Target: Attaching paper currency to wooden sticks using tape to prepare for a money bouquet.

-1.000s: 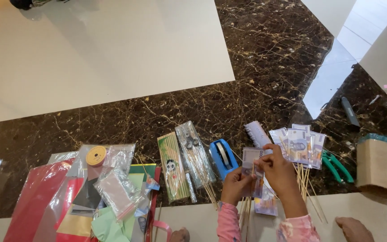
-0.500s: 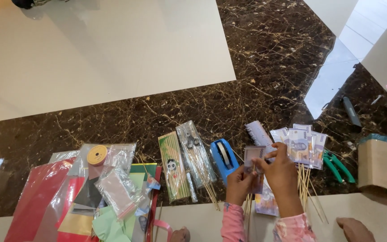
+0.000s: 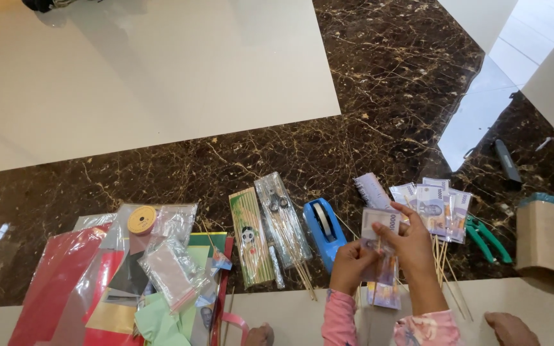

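Both my hands are at the lower middle of the floor, pink sleeves showing. My left hand (image 3: 352,263) pinches the lower edge of a purple-grey banknote (image 3: 378,222) in clear wrap. My right hand (image 3: 413,247) grips the same banknote from the right, thumb on its face. More wrapped banknotes (image 3: 385,293) lie under my wrists. Just right of my hands, a fan of banknotes on thin wooden sticks (image 3: 436,206) lies on the dark marble floor (image 3: 367,83).
Left of my hands lie a blue tape dispenser (image 3: 324,227), a clear skewer pack (image 3: 282,216) and a green skewer pack (image 3: 251,237). Coloured paper sheets (image 3: 59,288) with a yellow ribbon spool (image 3: 142,220) are far left. Green pliers (image 3: 487,236) and a brown box (image 3: 549,238) are right.
My hands have shifted slightly to the right and turned the banknote a little higher between them. Everything else on the floor is where it was.
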